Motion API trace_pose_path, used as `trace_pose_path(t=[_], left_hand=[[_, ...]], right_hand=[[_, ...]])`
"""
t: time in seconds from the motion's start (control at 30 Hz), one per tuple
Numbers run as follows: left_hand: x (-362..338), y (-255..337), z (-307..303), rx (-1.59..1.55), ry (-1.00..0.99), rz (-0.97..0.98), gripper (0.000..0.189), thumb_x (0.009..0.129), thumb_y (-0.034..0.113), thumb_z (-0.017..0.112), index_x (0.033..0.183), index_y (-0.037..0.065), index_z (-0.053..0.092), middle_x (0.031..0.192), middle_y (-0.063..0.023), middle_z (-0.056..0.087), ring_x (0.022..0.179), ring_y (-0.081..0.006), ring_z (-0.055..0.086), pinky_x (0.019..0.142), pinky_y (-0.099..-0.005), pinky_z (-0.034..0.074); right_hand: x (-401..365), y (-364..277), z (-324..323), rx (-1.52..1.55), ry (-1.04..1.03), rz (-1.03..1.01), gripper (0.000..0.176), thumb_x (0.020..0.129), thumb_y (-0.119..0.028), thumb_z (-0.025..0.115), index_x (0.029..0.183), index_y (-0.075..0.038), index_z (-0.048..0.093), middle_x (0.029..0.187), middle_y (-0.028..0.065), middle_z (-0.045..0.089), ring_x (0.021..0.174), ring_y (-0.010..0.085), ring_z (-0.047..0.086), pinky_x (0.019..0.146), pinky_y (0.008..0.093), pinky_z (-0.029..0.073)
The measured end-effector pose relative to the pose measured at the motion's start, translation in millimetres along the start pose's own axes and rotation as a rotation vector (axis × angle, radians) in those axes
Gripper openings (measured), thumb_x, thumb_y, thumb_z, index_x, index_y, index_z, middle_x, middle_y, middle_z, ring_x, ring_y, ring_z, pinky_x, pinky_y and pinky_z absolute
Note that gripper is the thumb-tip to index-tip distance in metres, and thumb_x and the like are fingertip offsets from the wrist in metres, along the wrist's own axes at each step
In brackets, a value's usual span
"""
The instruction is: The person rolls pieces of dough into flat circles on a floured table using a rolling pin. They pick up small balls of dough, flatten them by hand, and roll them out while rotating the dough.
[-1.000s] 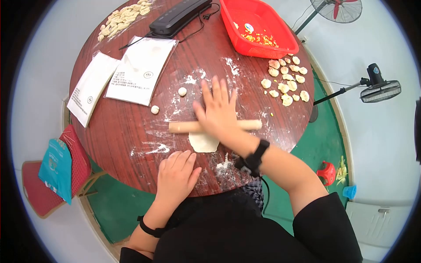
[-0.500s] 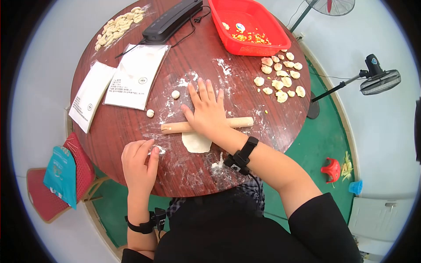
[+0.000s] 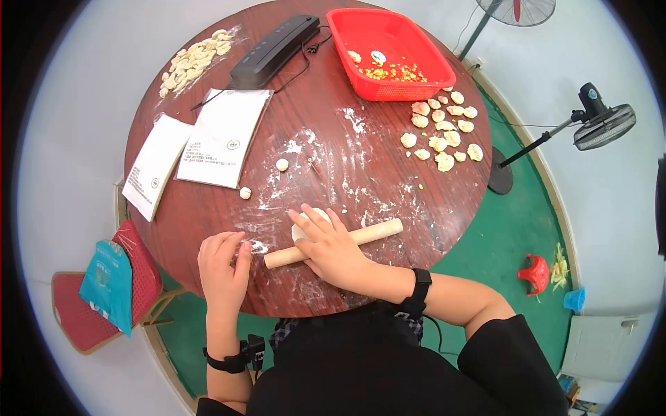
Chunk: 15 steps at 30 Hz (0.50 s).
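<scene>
Under my right hand (image 3: 329, 251) lies a wooden rolling pin (image 3: 379, 231), set at a slant near the table's front edge. The palm presses on the pin, with fingers stretched out and reaching over a flat round of dough (image 3: 300, 229). Part of that dough is hidden by the fingers. My left hand (image 3: 223, 260) hovers or rests left of the pin, its fingers loosely bent, thumb apart, holding nothing. Two small dough balls, one nearer (image 3: 245, 193) and one farther (image 3: 282, 164), sit on the floured wood beyond.
The round table (image 3: 312, 125) bears white packets (image 3: 220, 139), a black vacuum-sealer-like device (image 3: 274, 52) with a cord, and a red basket (image 3: 395, 90) with colourful bits inside. Shaped dough pieces (image 3: 444, 143) lie at the right, more (image 3: 194, 64) at far left. A fan (image 3: 603, 125) stands beyond.
My right hand has drawn the rolling pin toward me, and the pin now slants more. The dough now shows beyond the pin instead of in front. My left hand barely moved.
</scene>
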State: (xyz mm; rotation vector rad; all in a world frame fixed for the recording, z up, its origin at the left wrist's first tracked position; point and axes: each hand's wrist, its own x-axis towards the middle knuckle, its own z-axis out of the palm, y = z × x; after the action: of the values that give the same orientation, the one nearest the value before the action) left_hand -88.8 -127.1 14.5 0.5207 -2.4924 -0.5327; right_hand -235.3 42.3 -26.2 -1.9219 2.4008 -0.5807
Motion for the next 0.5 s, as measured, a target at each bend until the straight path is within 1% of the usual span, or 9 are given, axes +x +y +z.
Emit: trace_pose_path(t=[0.03, 0.07, 0.13, 0.17, 0.27, 0.33, 0.37, 0.4, 0.5], left_hand=[[1.2, -0.3, 0.6, 0.005, -0.014, -0.011, 0.018, 0.084, 0.015, 0.065, 0.096, 0.001, 0.067, 0.095, -0.0106, 0.064, 0.091, -0.0295, 0.058, 0.082, -0.0396, 0.045], [3.2, -0.9, 2.2, 0.009, -0.029, -0.020, 0.019, 0.084, 0.015, 0.065, 0.096, 0.001, 0.067, 0.094, -0.0109, 0.063, 0.091, -0.0299, 0.058, 0.081, -0.0396, 0.045], [6.1, -4.2, 12.9, -0.055, -0.102, -0.070, 0.020, 0.084, 0.016, 0.065, 0.097, 0.000, 0.066, 0.094, -0.0115, 0.063, 0.091, -0.0305, 0.058, 0.081, -0.0395, 0.045], [8.1, -5.3, 17.8, -0.126, -0.178, -0.121, 0.022, 0.084, 0.017, 0.066, 0.097, 0.000, 0.066, 0.093, -0.0121, 0.063, 0.091, -0.0311, 0.058, 0.080, -0.0394, 0.046], [24.9, 11.9, 35.0, -0.265, -0.286, -0.131, 0.024, 0.084, 0.018, 0.066, 0.098, -0.001, 0.065, 0.091, -0.0134, 0.062, 0.091, -0.0313, 0.059, 0.079, -0.0398, 0.046], [37.3, 27.9, 47.6, -0.346, -0.332, -0.219, 0.026, 0.083, 0.020, 0.067, 0.099, -0.001, 0.065, 0.091, -0.0142, 0.061, 0.091, -0.0314, 0.059, 0.079, -0.0401, 0.047], [41.9, 34.3, 53.5, -0.432, -0.379, -0.309, 0.028, 0.083, 0.022, 0.068, 0.099, 0.000, 0.064, 0.091, -0.0151, 0.061, 0.091, -0.0315, 0.059, 0.079, -0.0404, 0.047], [44.7, 38.3, 59.4, -0.429, -0.382, -0.302, 0.028, 0.083, 0.022, 0.068, 0.099, 0.000, 0.064, 0.091, -0.0151, 0.061, 0.091, -0.0315, 0.059, 0.079, -0.0404, 0.047], [45.1, 36.0, 80.7, -0.106, -0.372, -0.169, 0.036, 0.077, 0.020, 0.073, 0.101, -0.002, 0.060, 0.088, -0.0135, 0.059, 0.078, -0.0245, 0.059, 0.069, -0.0356, 0.048]], right_hand=[[1.3, -1.4, -1.8, 0.038, 0.092, -0.029, 0.034, 0.074, -0.014, 0.072, 0.105, -0.004, 0.061, 0.141, 0.0154, 0.044, 0.133, 0.0325, 0.040, 0.104, 0.0513, 0.036], [3.9, -1.8, -7.5, 0.042, 0.095, -0.034, 0.034, 0.074, -0.014, 0.072, 0.105, -0.004, 0.061, 0.141, 0.0154, 0.044, 0.133, 0.0325, 0.040, 0.104, 0.0513, 0.036], [7.8, 1.7, -24.0, 0.369, 0.094, -0.023, 0.035, 0.074, -0.013, 0.072, 0.104, -0.004, 0.058, 0.122, 0.0137, 0.057, 0.114, 0.0325, 0.056, 0.093, 0.0461, 0.045], [7.8, 3.0, -35.0, 0.374, 0.094, -0.028, 0.035, 0.074, -0.013, 0.072, 0.104, -0.004, 0.058, 0.122, 0.0137, 0.057, 0.114, 0.0325, 0.056, 0.093, 0.0461, 0.045], [2.7, 9.0, -70.3, 0.493, 0.257, 0.063, 0.034, 0.076, -0.011, 0.070, 0.106, -0.004, 0.054, 0.103, 0.0135, 0.062, 0.091, 0.0330, 0.062, 0.079, 0.0409, 0.049], [-3.7, 15.9, -88.6, 0.738, 0.285, 0.326, 0.035, 0.078, -0.012, 0.069, 0.108, -0.005, 0.051, 0.095, 0.0150, 0.062, 0.084, 0.0338, 0.063, 0.072, 0.0398, 0.050], [-6.6, 19.9, -93.8, 0.796, 0.351, 0.328, 0.032, 0.080, -0.011, 0.067, 0.107, -0.005, 0.051, 0.089, 0.0125, 0.061, 0.080, 0.0258, 0.063, 0.070, 0.0359, 0.049], [-10.2, 23.9, -94.9, 0.796, 0.358, 0.330, 0.032, 0.080, -0.011, 0.067, 0.107, -0.005, 0.051, 0.089, 0.0125, 0.061, 0.080, 0.0258, 0.063, 0.070, 0.0359, 0.049], [-21.3, 35.5, -97.1, 0.940, 0.627, 0.404, 0.031, 0.084, -0.009, 0.068, 0.110, -0.005, 0.052, 0.088, 0.0046, 0.061, 0.080, 0.0095, 0.057, 0.068, 0.0285, 0.048]])
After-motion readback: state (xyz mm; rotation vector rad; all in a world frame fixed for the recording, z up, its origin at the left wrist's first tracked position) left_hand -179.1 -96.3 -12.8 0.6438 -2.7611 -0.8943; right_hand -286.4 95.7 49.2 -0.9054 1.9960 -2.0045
